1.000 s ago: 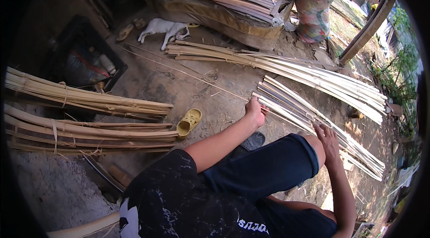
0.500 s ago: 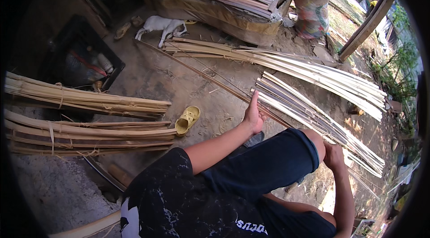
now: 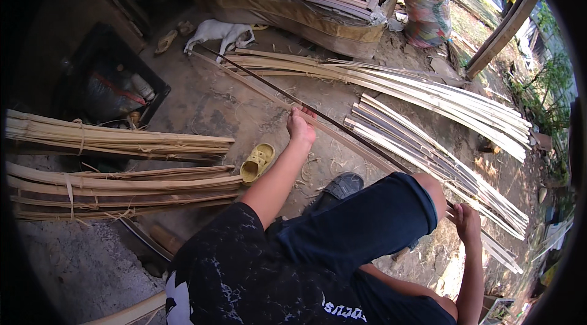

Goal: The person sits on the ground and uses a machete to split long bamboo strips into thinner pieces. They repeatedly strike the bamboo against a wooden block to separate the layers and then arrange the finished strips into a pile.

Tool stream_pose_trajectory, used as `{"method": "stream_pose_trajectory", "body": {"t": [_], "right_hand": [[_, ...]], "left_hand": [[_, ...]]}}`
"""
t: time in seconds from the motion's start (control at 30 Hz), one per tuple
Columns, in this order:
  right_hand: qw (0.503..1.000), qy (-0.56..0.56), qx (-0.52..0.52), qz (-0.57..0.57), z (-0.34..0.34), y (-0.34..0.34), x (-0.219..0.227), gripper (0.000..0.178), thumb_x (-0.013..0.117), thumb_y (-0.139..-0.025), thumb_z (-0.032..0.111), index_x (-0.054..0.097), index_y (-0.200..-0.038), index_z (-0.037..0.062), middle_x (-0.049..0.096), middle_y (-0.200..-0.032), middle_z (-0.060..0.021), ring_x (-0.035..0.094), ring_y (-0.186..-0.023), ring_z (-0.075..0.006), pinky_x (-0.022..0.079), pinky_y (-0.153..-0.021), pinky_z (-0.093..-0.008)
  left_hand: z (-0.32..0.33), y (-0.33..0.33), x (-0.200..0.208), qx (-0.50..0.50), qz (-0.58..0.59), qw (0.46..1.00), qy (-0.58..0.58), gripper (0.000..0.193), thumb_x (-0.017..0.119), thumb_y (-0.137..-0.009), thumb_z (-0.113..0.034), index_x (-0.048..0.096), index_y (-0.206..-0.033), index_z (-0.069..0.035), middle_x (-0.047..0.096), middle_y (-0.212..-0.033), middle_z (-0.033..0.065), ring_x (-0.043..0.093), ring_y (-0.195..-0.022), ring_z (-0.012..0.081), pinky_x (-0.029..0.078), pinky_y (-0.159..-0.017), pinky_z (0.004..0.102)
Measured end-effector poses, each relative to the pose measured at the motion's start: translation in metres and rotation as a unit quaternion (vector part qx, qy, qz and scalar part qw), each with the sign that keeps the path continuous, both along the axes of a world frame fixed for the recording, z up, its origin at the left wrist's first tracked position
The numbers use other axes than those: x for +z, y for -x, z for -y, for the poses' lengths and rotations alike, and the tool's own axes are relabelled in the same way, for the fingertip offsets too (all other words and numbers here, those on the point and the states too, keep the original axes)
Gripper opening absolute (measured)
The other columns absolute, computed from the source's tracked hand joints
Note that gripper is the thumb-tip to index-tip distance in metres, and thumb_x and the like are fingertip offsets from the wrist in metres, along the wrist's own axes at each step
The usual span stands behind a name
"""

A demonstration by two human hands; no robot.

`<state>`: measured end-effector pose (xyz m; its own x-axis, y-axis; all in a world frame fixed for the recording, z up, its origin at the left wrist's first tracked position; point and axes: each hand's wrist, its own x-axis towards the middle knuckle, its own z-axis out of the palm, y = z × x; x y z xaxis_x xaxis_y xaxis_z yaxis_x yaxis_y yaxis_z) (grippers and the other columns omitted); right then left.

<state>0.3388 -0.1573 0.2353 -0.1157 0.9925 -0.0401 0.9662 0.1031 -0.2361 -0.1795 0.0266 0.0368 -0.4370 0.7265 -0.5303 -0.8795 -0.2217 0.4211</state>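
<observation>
- Head view, the hands: the left hand [image 3: 301, 126] was closed around a long bamboo strip [image 3: 257, 83], which ran slanted over the dirt ground [image 3: 202, 105] from near the white animal [image 3: 219, 33] down to the person's knee. The right hand [image 3: 466, 222] held the same strip at its lower end, just past the knee; its fingers were curled on it, as far as I could see.
- Head view, the step: it seemed to me that the person was lifting one strip out (or sliding it along) beside the flat row of strips [image 3: 428, 154], so the step in hand was to handle a single strip. By my judgement the next move called for both hands to keep the strip straight, because it is long and thin and would bend easily.
- Head view, around: tied bundles of bamboo [image 3: 116, 138] lay at the left, well apart from the hands. A yellow sandal [image 3: 257, 163] lay near the left forearm, and a dark shoe [image 3: 339, 187] just beside the knee.
- Head view, packages: a full sack of many colours [image 3: 428, 1] stood at the top right, rounded and tied at its top. A black crate [image 3: 113, 83] with bottles inside stood at the upper left. I could see no readable labels or signs.
</observation>
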Motion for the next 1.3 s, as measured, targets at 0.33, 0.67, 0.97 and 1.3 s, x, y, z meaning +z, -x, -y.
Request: {"method": "stream_pose_trajectory", "body": {"t": [0.33,0.67,0.97,1.3], "right_hand": [[0.986,-0.158,0.010,-0.050,-0.007,0.005,0.003,0.037,0.049,-0.104,0.021,0.056,-0.079,-0.0052,0.054,-0.083,-0.0167,0.052,-0.075,-0.0318,0.041,-0.072,-0.0419],[0.996,-0.008,-0.053,-0.070,0.006,-0.021,-0.009,0.045,0.047,-0.105,0.028,0.060,-0.081,-0.0077,0.051,-0.086,-0.0176,0.051,-0.084,-0.0322,0.042,-0.080,-0.0418],[0.995,0.029,-0.043,0.079,0.015,-0.019,-0.008,0.034,0.057,-0.100,0.024,0.071,-0.083,-0.0015,0.056,-0.088,-0.0174,0.056,-0.086,-0.0375,0.041,-0.083,-0.0506],[0.978,-0.100,0.104,0.154,-0.041,0.094,0.031,0.073,0.070,-0.087,0.028,0.038,-0.151,0.0139,0.050,-0.137,-0.0214,0.049,-0.124,-0.0407,0.035,-0.107,-0.0506]], "left_hand": [[0.012,-0.009,-0.002,0.015,0.053,0.998,0.014,0.016,0.040,-0.105,-0.023,0.046,-0.095,-0.012,0.048,-0.077,0.0001,0.046,-0.063,0.0136,0.042,-0.055,0.0312],[0.026,-0.039,-0.013,-0.017,0.059,0.997,0.054,0.020,0.038,-0.105,-0.032,0.046,-0.104,-0.013,0.055,-0.083,0.0036,0.050,-0.065,0.0137,0.040,-0.052,0.0292],[0.024,-0.047,0.015,-0.083,0.012,0.996,0.031,0.036,0.045,-0.103,-0.052,0.050,-0.100,-0.016,0.058,-0.082,0.0032,0.054,-0.071,0.0147,0.044,-0.062,0.0311],[0.037,-0.178,0.087,-0.179,0.149,0.969,-0.077,0.032,0.035,-0.108,-0.045,0.044,-0.094,-0.018,0.063,-0.101,0.0088,0.055,-0.121,0.0291,0.031,-0.112,0.0574]]}}
